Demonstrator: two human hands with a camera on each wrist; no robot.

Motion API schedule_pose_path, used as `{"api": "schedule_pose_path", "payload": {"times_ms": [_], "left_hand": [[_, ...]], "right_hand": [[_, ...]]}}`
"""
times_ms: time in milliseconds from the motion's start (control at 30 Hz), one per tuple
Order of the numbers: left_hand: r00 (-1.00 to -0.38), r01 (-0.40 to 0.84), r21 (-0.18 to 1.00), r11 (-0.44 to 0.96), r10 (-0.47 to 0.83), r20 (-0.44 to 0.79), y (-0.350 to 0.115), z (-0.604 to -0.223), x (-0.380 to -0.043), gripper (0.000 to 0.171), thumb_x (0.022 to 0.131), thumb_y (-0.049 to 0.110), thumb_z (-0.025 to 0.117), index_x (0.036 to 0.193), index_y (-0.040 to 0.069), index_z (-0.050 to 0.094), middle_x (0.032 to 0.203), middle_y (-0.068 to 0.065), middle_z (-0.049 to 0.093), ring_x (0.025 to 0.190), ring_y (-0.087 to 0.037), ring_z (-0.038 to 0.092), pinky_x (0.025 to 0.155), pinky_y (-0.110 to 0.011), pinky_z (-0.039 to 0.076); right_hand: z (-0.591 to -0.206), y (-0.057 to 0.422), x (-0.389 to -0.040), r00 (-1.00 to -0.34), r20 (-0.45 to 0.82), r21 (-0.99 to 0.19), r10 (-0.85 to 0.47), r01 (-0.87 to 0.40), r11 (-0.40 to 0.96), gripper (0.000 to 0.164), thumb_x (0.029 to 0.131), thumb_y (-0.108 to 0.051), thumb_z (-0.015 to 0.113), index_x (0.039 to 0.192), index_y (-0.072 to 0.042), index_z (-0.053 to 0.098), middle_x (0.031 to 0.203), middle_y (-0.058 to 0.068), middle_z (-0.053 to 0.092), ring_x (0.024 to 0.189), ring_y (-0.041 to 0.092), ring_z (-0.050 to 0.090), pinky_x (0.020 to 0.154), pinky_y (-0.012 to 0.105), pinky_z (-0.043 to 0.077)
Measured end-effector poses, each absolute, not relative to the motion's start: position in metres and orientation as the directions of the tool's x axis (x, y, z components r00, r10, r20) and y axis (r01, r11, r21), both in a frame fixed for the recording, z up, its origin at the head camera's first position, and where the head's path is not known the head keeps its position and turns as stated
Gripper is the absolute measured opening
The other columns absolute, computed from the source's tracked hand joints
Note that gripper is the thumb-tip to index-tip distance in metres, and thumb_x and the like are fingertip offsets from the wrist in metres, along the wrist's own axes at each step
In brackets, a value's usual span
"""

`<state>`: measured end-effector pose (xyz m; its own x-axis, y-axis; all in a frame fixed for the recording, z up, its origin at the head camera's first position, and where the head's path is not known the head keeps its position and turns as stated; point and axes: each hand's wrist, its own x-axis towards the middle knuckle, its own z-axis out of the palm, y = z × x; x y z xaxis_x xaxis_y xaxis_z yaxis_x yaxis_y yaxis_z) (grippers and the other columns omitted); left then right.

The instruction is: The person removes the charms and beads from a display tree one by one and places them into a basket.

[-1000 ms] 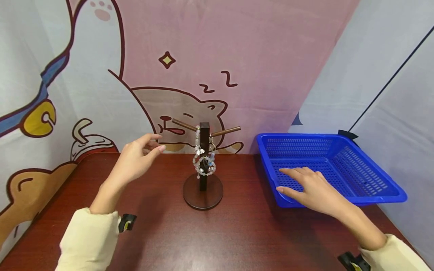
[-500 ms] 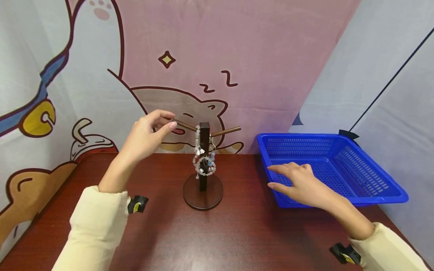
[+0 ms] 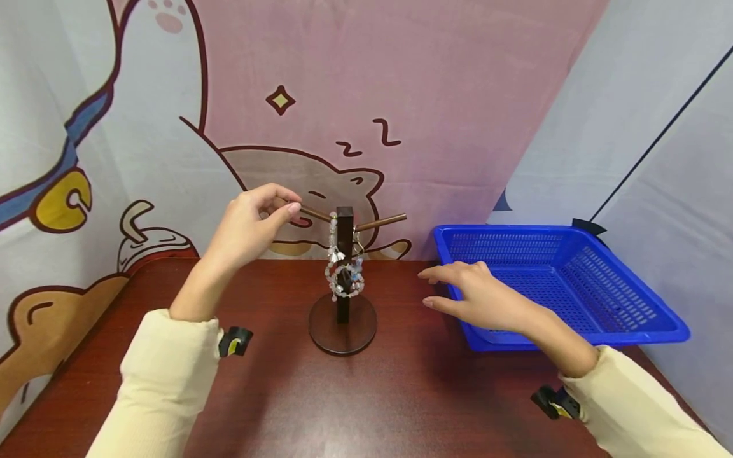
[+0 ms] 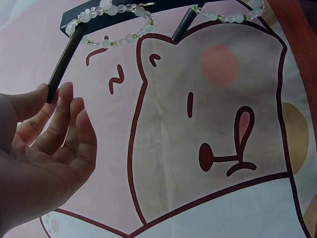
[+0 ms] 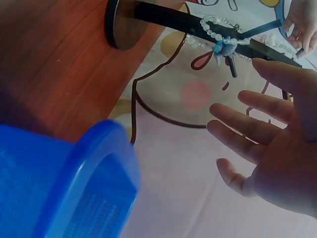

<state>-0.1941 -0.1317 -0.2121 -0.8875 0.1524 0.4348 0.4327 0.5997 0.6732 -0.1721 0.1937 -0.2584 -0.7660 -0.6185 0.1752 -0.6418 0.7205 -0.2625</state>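
Observation:
A dark wooden bracelet stand (image 3: 343,337) has a round base, an upright post and thin pegs. Beaded bracelets (image 3: 333,235) hang from it, one by the top left peg (image 3: 317,213) and others lower down; blue and white charms (image 5: 224,48) show in the right wrist view. My left hand (image 3: 243,226) pinches the outer end of the top left peg between thumb and index finger, as the left wrist view shows. To the right of the stand, my right hand (image 3: 478,296) is in the air with fingers extended, holding nothing and apart from the bracelets.
A blue plastic basket (image 3: 504,228) with perforated sides sits at the right of the reddish-brown table (image 3: 343,407), partly behind my right hand. Behind the table hangs a cloth (image 3: 446,95) printed with cartoon animals.
My left hand has moved up and right, from beside the stand onto the peg's end. My right hand has moved left from over the basket toward the stand.

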Motion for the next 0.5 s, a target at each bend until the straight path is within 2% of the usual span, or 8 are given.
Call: {"api": "schedule_pose_path", "payload": {"times_ms": [233, 500], "left_hand": [[-0.888, 0.432, 0.681, 0.592, 0.149, 0.434, -0.132, -0.214, -0.195, 0.017, 0.092, 0.02, 0.056, 0.1, 0.007, 0.063, 0.083, -0.008, 0.069, 0.072, -0.015, 0.056, 0.061, -0.028, 0.037], [-0.895, 0.421, 0.693, 0.585, 0.144, 0.422, -0.132, -0.214, -0.195, 0.019, 0.092, 0.022, 0.056, 0.1, 0.007, 0.063, 0.082, -0.008, 0.068, 0.078, -0.016, 0.061, 0.064, -0.029, 0.039]], "right_hand": [[-0.26, 0.172, -0.18, -0.735, 0.174, -0.282, -0.655, -0.674, 0.682, 0.035, 0.087, -0.024, 0.062, 0.116, -0.005, 0.06, 0.111, 0.005, 0.062, 0.102, 0.021, 0.055, 0.079, 0.044, 0.03], [-0.267, 0.149, -0.19, -0.687, 0.188, -0.278, -0.702, -0.723, 0.632, 0.031, 0.086, -0.021, 0.062, 0.113, -0.004, 0.061, 0.107, 0.005, 0.064, 0.1, 0.022, 0.057, 0.082, 0.048, 0.034]]}}
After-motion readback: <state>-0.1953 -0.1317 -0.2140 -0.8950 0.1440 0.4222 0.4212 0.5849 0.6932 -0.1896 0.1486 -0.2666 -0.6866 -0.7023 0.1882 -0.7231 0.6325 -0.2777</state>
